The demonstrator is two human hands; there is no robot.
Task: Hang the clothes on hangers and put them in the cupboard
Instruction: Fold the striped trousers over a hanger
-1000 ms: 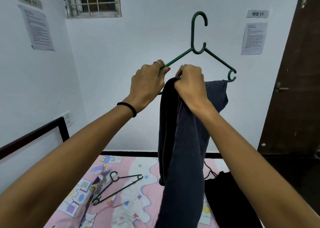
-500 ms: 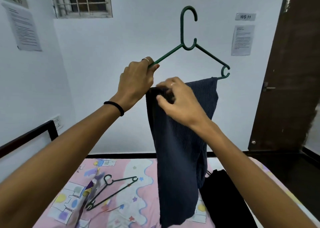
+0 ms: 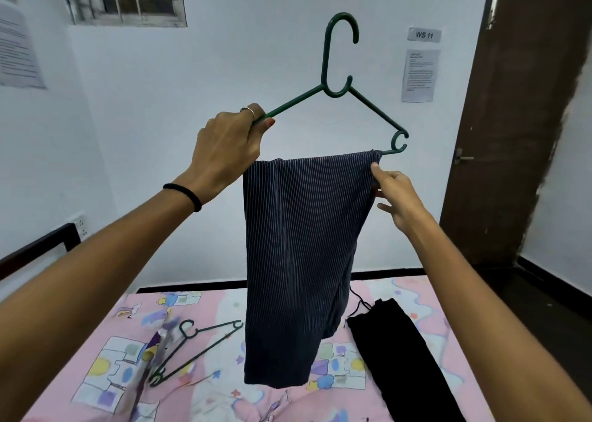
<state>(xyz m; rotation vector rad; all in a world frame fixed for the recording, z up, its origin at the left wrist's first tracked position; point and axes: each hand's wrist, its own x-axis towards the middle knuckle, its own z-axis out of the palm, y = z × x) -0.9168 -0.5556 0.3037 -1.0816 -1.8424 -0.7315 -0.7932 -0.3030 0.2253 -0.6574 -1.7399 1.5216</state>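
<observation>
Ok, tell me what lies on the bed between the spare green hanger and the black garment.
Head view: the hanging striped navy garment crosses between the spare hanger and black garment; beneath it, only pink bedsheet shows.

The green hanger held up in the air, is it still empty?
No, striped trousers are draped over the bottom bar of the hanger, which the left hand grips by one arm.
</observation>
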